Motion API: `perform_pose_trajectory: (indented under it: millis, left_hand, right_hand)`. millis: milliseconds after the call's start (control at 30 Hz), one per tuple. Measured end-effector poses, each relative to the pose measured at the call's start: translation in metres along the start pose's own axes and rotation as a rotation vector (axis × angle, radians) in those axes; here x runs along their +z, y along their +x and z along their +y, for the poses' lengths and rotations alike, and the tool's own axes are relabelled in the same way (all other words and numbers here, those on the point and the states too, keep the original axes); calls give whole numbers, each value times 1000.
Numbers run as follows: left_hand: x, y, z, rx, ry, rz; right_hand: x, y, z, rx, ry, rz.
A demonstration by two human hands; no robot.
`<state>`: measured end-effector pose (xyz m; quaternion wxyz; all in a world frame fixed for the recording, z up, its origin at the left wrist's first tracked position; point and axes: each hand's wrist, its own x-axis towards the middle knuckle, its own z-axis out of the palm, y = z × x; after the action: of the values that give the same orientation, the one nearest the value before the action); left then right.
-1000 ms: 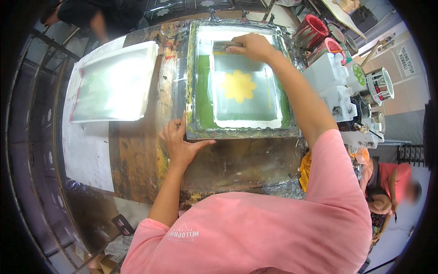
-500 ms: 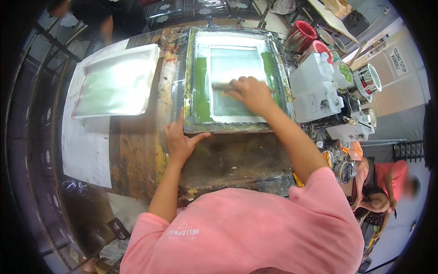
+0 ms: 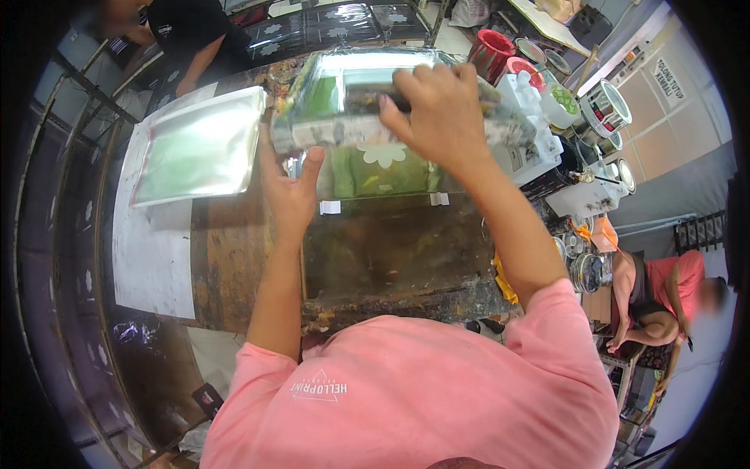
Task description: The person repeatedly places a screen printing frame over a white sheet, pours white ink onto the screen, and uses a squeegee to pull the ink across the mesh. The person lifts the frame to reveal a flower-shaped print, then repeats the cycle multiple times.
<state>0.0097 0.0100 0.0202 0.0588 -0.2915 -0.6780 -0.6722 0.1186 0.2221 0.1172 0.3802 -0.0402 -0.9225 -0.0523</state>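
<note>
A screen printing frame [image 3: 336, 134] is tilted up, its near edge raised off the table. My left hand [image 3: 291, 191] is at its near left corner, thumb below the edge and fingers along the side, closed on it. Over the mesh, my right hand [image 3: 441, 117] grips a squeegee [image 3: 367, 99], dark and blurred, partly hidden by the fingers. Green ink [image 3: 322, 98] shows on the mesh. Below the raised edge lies a clear sheet with a white flower shape [image 3: 383, 155] over a green area. Small white tabs [image 3: 330, 207] sit at the sheet's near edge.
Left of the frame, a stack of clear plastic sheets [image 3: 199, 144] lies on white paper [image 3: 154, 258]. Ink tubs [image 3: 494, 51] and white jugs [image 3: 539, 137] crowd the right side. A person in black [image 3: 191, 39] stands far left; another person [image 3: 676, 301] sits at right.
The screen frame's near edge has risen from the table, uncovering the white flower shape. My left hand has moved up with the corner; my right hand has moved up with the squeegee.
</note>
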Motion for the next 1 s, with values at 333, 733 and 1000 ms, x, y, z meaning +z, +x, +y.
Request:
perform_pose_trajectory:
  millis: [333, 733, 1000]
  left_hand:
    - [-15, -97, -74, 27, 1342, -431]
    - [42, -1, -25, -23, 431, -93]
    - [-74, 47, -19, -194, 310, 153]
  right_hand:
    - [-20, 87, 29, 51, 67, -5]
    - [-16, 101, 39, 69, 89, 26]
    - [-18, 94, 32, 57, 102, 17]
